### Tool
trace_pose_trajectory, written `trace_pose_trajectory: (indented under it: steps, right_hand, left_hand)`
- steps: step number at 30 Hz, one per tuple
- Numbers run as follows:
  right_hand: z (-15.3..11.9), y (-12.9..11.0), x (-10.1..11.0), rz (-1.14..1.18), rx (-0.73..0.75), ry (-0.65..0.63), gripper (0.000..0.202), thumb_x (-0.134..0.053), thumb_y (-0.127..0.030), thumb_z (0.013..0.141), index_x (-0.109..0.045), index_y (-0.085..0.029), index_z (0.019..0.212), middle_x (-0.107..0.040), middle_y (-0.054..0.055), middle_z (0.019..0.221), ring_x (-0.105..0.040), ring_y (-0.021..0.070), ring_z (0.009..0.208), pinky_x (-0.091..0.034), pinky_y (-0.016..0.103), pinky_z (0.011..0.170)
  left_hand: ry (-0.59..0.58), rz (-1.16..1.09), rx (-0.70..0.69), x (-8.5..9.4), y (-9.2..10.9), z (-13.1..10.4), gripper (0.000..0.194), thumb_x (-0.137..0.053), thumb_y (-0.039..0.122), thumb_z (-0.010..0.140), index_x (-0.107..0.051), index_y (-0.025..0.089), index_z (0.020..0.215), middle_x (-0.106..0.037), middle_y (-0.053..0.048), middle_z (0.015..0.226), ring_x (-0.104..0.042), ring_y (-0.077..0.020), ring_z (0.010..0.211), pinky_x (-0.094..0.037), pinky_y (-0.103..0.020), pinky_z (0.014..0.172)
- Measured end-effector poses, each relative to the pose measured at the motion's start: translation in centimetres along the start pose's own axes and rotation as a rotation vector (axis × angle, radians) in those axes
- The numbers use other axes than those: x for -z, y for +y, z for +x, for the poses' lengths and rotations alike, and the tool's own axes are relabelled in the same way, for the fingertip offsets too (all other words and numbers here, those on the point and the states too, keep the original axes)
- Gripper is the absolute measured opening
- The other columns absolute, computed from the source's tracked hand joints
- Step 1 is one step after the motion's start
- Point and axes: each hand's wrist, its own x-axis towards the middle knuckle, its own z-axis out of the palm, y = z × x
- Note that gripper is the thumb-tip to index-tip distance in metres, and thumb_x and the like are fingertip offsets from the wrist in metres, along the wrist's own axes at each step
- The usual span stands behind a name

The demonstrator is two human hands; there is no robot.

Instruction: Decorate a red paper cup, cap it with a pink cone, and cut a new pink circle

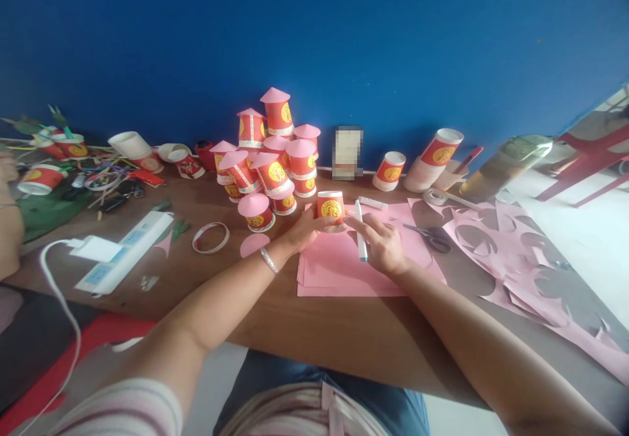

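A red paper cup [329,204] with a yellow round print is held over pink paper sheets [324,262] at the middle of the table. My left hand [307,227] is closed around its left side and lower part. Between the fingers of my right hand [382,242] is a white marker [360,229], slanting beside the cup, its blue end toward me. The right fingertips are close to the cup; whether they touch it is unclear. Scissors [432,237] lie right of my right hand, and a marker cap or small white pen [373,202] lies behind it.
Stacked red cups with pink paper cones [272,172] stand at back left. A pink half-disc [254,244], tape roll [211,237] and power strip [125,252] lie left. Pink offcuts [521,272] cover the right, near a bottle [506,167]. Another person's arm [10,219] shows far left.
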Motion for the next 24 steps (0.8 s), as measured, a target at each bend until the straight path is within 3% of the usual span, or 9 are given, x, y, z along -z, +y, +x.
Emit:
trace_pose_trajectory:
  steps: [5,10,18,24]
  right_hand:
    - [0.5,-0.4,0.7,0.11,-0.101,0.047,0.019,-0.055,-0.017,0.104,-0.071,-0.021,0.114,-0.067,0.006,0.089,-0.063,0.016,0.072,-0.046,0.026,0.059]
    - [0.8,-0.4,0.8,0.341,-0.218,0.059,0.024,-0.057,-0.021,0.103,-0.068,-0.023,0.125,-0.071,0.008,0.098,-0.069,0.0219,0.084,-0.059,0.034,0.072]
    - [0.7,-1.0,0.8,0.415,-0.113,0.051,0.034,-0.057,-0.024,0.106,-0.063,-0.025,0.139,-0.07,0.01,0.103,-0.072,0.0217,0.086,-0.061,0.035,0.072]
    - [1.1,-1.7,0.8,0.434,-0.098,0.061,0.021,-0.06,-0.021,0.103,-0.065,-0.024,0.123,-0.071,0.009,0.101,-0.072,0.0232,0.091,-0.062,0.039,0.076]
  left_hand:
    - [-0.009,-0.004,0.045,0.0,0.1,0.1,0.042,-0.091,0.031,0.074,-0.074,0.016,0.109,-0.073,-0.008,0.104,-0.07,-0.0227,0.098,-0.059,-0.044,0.095]
    - [0.014,-0.004,0.044,0.3,-0.5,0.3,0.045,-0.093,0.029,0.071,-0.07,0.017,0.108,-0.07,-0.005,0.099,-0.067,-0.0187,0.094,-0.057,-0.038,0.091]
    - [-0.053,0.047,0.029,0.2,0.1,0.1,0.045,-0.091,0.034,0.074,-0.069,0.015,0.109,-0.072,-0.007,0.103,-0.068,-0.0219,0.098,-0.055,-0.036,0.089]
    - [-0.101,0.073,0.018,0.4,-0.1,0.0,0.041,-0.091,0.032,0.077,-0.069,0.017,0.109,-0.073,-0.007,0.103,-0.069,-0.0224,0.099,-0.054,-0.037,0.091]
